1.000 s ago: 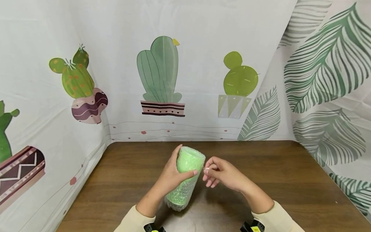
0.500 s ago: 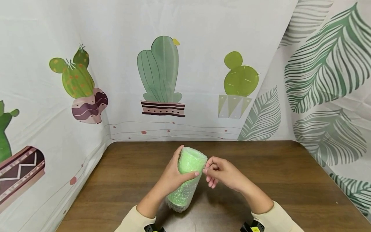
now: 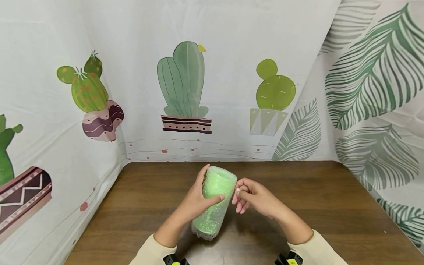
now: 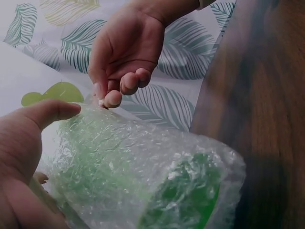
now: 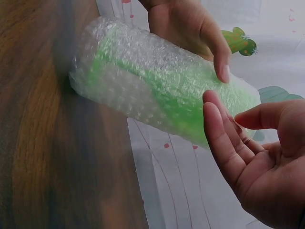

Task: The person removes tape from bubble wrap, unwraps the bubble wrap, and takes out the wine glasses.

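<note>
A green cylinder wrapped in clear bubble wrap (image 3: pixel 215 206) stands tilted over the table, its top end leaning away to the left of my right hand. My left hand (image 3: pixel 195 200) grips it round the upper part, thumb across the near side and fingers behind it, mostly hidden. At its right edge my right hand (image 3: pixel 255 197) pinches a small bit of the wrap between thumb and index finger. In the left wrist view, a whitish speck shows at those fingertips (image 4: pixel 112 98). The green inside shows through the bubble wrap (image 5: pixel 143 81); what the cylinder is cannot be made out.
The brown wooden table (image 3: pixel 314 206) spreads beneath both hands. A white cloth (image 3: pixel 232 29) printed with cacti and leaves hangs behind and at both sides. Dark wrist cameras sit by the cream sleeves (image 3: pixel 316 250).
The wrapped cylinder has shifted slightly right and turned a little in my left hand. My right thumb and index finger have moved a little along its edge.
</note>
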The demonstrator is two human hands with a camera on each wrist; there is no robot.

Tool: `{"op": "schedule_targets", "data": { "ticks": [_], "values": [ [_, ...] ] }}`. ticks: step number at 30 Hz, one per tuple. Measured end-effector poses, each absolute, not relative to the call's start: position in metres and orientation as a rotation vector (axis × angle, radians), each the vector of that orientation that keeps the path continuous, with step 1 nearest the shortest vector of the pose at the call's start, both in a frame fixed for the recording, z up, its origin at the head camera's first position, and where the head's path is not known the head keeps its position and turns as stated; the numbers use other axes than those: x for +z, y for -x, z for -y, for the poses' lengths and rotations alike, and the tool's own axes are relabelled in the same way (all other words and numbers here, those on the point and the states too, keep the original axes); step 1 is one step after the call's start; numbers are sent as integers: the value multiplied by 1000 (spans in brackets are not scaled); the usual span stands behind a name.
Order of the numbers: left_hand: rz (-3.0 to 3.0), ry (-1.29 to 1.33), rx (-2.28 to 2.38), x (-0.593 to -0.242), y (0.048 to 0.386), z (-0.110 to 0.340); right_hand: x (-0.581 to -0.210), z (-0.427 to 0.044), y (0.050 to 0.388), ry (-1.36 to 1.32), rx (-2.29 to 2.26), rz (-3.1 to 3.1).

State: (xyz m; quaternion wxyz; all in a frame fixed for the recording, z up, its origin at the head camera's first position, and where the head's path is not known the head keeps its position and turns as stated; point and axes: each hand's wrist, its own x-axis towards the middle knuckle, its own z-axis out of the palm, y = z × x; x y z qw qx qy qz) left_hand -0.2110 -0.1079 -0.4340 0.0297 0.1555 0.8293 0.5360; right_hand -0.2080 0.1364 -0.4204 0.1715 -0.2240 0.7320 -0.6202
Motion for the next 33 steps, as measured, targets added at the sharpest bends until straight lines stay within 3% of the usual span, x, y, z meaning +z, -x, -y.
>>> {"op": "schedule_targets", "data": {
  "ticks": [33],
  "values": [
    [-2635, -419, 1704, -435, 211, 102, -421, -136, 207, 652, -1826, -2018]
  ]
}}
